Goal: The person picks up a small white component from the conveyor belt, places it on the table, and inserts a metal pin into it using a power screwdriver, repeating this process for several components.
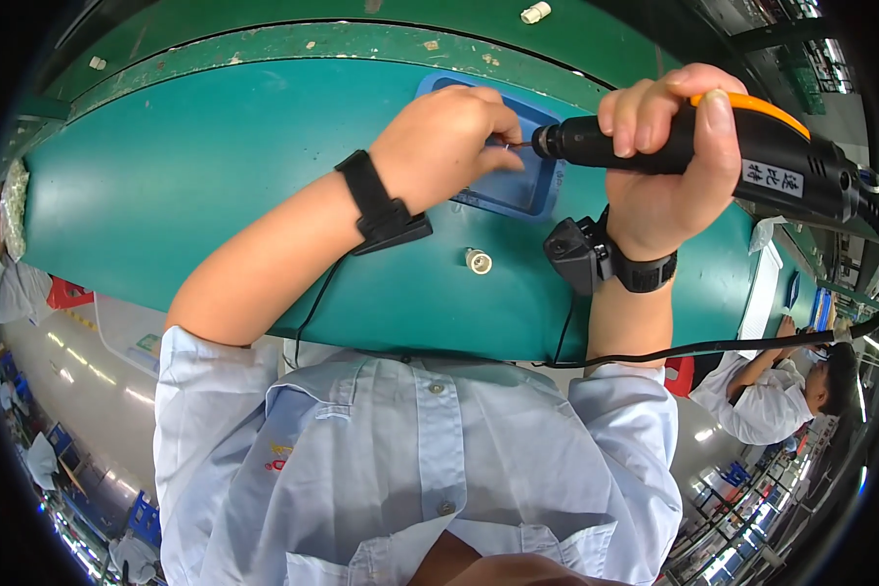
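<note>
My right hand (676, 186) is wrapped round a black electric screwdriver (584, 143) with an orange lever, held nearly level with its bit pointing left. My left hand (447, 139) is closed in a pinch at the tip of the bit, over a blue tray (549, 195). A small shiny bit shows between the left fingertips, too small to name. Part of the tray's inside is hidden by the left hand. A cream-white cylindrical fitting (478, 261) with a round opening rests on the green table, just in front of the tray.
The green table (215, 146) ends at a raised ledge (293, 44) along the back, where another white fitting (535, 13) lies. A black cable (732, 346) runs across at the right. A co-worker (772, 396) sits at the far right.
</note>
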A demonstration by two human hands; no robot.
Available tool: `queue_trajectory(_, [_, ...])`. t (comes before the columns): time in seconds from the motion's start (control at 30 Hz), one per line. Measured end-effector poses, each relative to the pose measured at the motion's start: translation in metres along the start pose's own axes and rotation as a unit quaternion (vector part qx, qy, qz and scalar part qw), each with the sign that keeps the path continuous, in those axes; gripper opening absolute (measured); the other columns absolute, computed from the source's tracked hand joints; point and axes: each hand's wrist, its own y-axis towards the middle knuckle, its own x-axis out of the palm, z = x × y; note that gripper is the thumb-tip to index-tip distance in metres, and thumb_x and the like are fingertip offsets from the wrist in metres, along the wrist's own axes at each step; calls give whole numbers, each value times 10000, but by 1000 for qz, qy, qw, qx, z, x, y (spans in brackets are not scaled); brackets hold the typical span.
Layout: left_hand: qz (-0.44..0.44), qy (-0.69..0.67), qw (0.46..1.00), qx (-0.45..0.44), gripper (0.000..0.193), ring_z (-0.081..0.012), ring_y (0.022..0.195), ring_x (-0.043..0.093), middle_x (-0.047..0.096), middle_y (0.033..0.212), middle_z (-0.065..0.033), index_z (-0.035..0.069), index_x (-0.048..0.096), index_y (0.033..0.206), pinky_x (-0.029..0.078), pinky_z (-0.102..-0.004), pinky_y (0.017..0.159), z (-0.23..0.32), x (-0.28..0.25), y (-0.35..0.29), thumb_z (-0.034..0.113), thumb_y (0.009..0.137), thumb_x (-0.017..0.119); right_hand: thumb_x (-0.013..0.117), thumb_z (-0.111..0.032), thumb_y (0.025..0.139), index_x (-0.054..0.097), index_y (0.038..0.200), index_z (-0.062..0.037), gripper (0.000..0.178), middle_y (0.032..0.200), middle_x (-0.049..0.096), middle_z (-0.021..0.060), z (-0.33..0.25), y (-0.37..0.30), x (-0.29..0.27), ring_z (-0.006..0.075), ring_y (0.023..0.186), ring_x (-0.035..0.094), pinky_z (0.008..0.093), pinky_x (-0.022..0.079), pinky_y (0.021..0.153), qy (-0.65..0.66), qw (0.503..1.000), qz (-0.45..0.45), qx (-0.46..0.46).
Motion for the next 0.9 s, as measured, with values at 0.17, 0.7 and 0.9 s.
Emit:
queue_trajectory(0.17, [-59,-54,991,-107,137,-302,794,592,621,796,-108,26,663,786,484,-386,705,-4,4,17,137,721,709,444,-257,904,526,927,-33,240,562,414,30,2,2,-4,146,485,398,318,380,541,-24,999,38,-16])
queue_trajectory(0.7, [54,-62,997,-6,159,-217,751,520,555,704,-26,87,666,706,412,-305,752,19,-20,-21,131,619,792,445,-371,911,517,997,-40,350,637,442,-10,-46,-14,0,87,532,430,264,356,545,168,981,-100,0])
queue_trajectory(0.9, [42,-158,986,-41,176,-162,763,518,578,742,10,91,675,692,395,-281,749,28,-20,-41,80,581,811,472,-398,908,475,1031,-61,359,660,476,-12,-50,-20,10,83,545,459,244,363,536,143,976,-160,-17])
